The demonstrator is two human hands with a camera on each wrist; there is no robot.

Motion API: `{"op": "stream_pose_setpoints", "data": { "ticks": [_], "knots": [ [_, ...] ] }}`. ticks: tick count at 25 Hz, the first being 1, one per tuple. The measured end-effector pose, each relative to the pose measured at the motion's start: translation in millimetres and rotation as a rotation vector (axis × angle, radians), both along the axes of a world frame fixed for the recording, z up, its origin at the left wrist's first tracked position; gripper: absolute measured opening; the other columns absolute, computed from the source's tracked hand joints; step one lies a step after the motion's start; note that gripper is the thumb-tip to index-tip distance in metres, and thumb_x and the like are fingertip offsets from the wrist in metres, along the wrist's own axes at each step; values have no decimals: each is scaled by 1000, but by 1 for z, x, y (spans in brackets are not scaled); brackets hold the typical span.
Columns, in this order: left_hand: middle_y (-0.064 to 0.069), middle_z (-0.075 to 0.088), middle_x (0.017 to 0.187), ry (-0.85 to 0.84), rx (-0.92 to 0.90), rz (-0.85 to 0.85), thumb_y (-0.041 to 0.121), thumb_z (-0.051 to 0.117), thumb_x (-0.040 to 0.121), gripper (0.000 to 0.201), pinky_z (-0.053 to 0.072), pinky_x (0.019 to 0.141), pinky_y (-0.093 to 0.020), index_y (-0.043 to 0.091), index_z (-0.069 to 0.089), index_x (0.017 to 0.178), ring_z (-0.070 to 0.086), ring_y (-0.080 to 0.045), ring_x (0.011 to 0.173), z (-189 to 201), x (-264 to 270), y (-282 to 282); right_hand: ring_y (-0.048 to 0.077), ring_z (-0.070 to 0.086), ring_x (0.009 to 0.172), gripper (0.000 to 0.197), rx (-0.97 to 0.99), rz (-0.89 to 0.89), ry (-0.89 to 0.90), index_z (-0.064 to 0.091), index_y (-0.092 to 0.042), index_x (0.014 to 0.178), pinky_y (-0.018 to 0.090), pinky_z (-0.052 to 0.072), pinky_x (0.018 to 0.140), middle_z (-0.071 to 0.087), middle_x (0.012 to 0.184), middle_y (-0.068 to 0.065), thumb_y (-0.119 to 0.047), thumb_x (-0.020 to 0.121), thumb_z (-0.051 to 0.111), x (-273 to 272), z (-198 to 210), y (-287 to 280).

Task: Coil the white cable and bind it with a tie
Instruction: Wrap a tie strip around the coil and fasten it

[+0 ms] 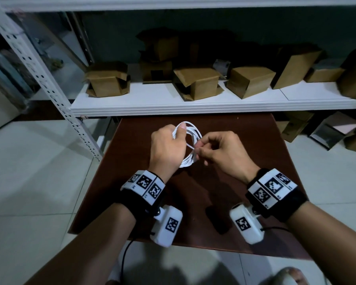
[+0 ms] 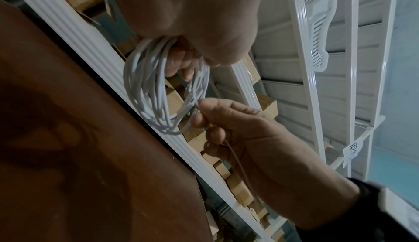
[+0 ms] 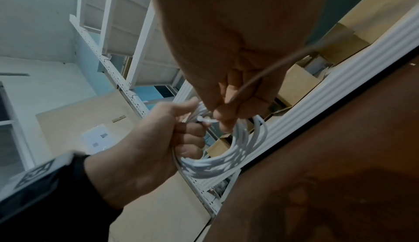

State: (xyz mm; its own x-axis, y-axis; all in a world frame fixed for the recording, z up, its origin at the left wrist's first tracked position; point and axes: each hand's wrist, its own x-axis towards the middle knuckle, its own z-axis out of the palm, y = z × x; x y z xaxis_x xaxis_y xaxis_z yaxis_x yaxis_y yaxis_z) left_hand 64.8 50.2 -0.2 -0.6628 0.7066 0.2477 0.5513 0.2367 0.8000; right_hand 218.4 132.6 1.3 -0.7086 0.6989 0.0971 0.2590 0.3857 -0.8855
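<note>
The white cable (image 1: 190,128) is wound into a coil of several loops and held above the brown table (image 1: 245,140). My left hand (image 1: 180,133) grips the coil's left side, fingers curled round the loops (image 3: 226,161). A thin white tie (image 3: 204,120) crosses the bundle beside the left fingers. My right hand (image 1: 198,150) pinches this tie at the coil's right side, and the tie's long tail (image 2: 238,163) trails through its curled fingers. Whether the tie is locked round the loops I cannot tell. The coil (image 2: 156,93) hangs clear of the tabletop.
A white shelf (image 1: 193,99) with several cardboard boxes (image 1: 107,79) runs just behind the table. A perforated white upright (image 1: 39,64) stands at the left. More boxes (image 1: 337,130) sit on the tiled floor at the right.
</note>
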Motion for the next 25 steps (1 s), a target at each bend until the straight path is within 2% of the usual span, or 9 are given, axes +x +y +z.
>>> {"op": "stream_pose_setpoints", "data": {
  "ticks": [4,7,11,14,16,18,21,23,25],
  "knots": [
    [-2,59,65,-42,89,-30,40,27,113,63,40,84,-40,14,53,62,56,-28,82,2,12,-5,10,61,46,17,-44,-87,-13,76,-10,79,20,48,52,75,66,8,3,88,71,-3,-1,-3],
    [-1,56,69,9,127,-56,34,26,110,49,39,84,-43,10,57,80,51,-29,77,-5,13,-5,12,62,46,12,-68,-135,64,71,-4,79,21,49,51,73,61,7,4,87,74,-5,-1,-6],
    [0,58,80,-80,140,-101,32,35,107,29,43,84,-39,18,59,115,58,-35,94,-13,18,-3,30,72,54,23,-66,-207,185,57,-7,86,37,59,52,72,63,11,1,87,78,-10,-4,-11],
    [-5,61,87,-128,117,-155,37,38,105,23,47,88,-43,30,49,123,61,-38,102,-16,20,-3,33,73,57,31,-53,-243,246,50,-14,84,45,57,52,72,69,17,-2,87,79,-10,-5,-15],
    [-10,63,89,-197,102,-159,51,38,98,23,54,86,-61,41,47,117,63,-49,100,-20,17,1,32,73,57,36,-59,-266,279,48,-17,81,48,56,53,70,66,10,-1,87,80,-11,-6,-17],
    [-19,67,93,-257,70,-129,60,40,89,19,54,84,-71,49,50,101,63,-55,101,-25,14,6,33,72,57,39,-72,-289,316,46,-18,79,48,55,54,66,60,1,1,86,81,-11,-7,-19],
    [-14,67,76,-286,47,-115,60,44,85,31,56,74,-71,35,63,82,66,-46,77,-20,15,7,30,71,57,41,-89,-295,336,46,-18,78,52,55,56,68,63,10,-1,85,82,-13,-9,-23],
    [-1,57,57,-294,47,-139,55,46,88,39,54,61,-66,22,62,74,55,-30,56,-15,13,5,30,71,57,41,-115,-298,353,46,-18,78,53,54,56,64,60,4,-1,85,82,-14,-9,-25],
    [-1,52,54,-259,80,-153,54,46,90,45,50,54,-61,13,56,73,48,-25,51,-13,10,3,29,70,57,39,-140,-278,373,47,-17,82,52,54,57,63,60,-2,1,86,81,-16,-8,-24]
  ]
}}
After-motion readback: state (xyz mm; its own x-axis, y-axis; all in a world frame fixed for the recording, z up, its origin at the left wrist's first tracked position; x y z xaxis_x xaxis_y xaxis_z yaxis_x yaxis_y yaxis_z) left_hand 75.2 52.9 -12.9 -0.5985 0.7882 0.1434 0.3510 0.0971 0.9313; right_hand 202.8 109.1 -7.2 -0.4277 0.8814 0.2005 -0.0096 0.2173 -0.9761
